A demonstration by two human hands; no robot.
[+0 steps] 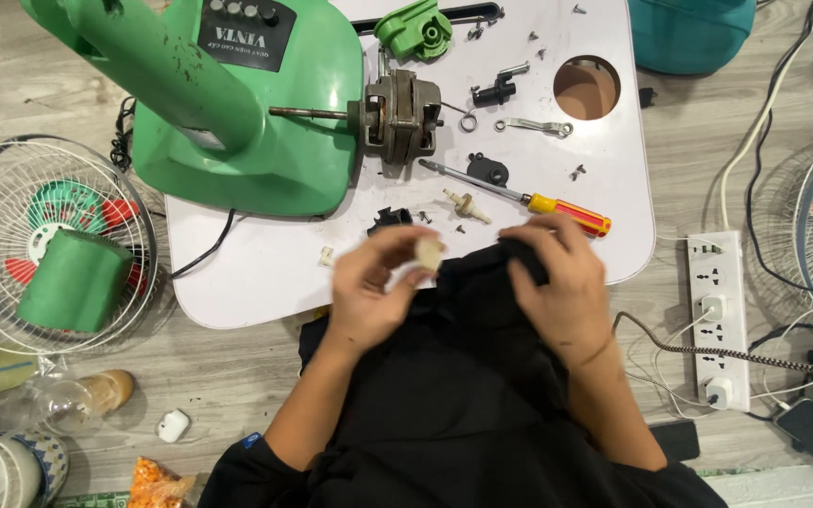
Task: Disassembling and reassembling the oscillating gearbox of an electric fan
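risk first: the small cream plastic part [428,252] sat pinched only at the fingertips of the left hand [369,287], a bit blurred, so a slip looked likely; if it dropped it would probably land in the folds of the black cloth [468,348] or roll off the white table [265,273] edge onto the wood floor [228,376] and be hard to find. loose screws [578,172] scattered on the table could also get swept off by the cloth if it was dragged.

left hand was closed in a pinch on the cream part, thumb and forefinger pressed together around it, part at the fingertip end, just above the cloth edge and near the table's front rim. right hand [565,282] was curled down gripping a bunched fold of the black cloth, fingers pressed into it; hands near each other, not touching, the part between them, closer to the left.

behind the hands: a screwdriver [519,195] with yellow and red handle lay just beyond the right hand, a fan motor [402,115] on its shaft beside the green fan body [237,103], a green plastic cap [413,28] farther back. wire fan guard [49,240] well apart at left, power strip [719,315] at right.
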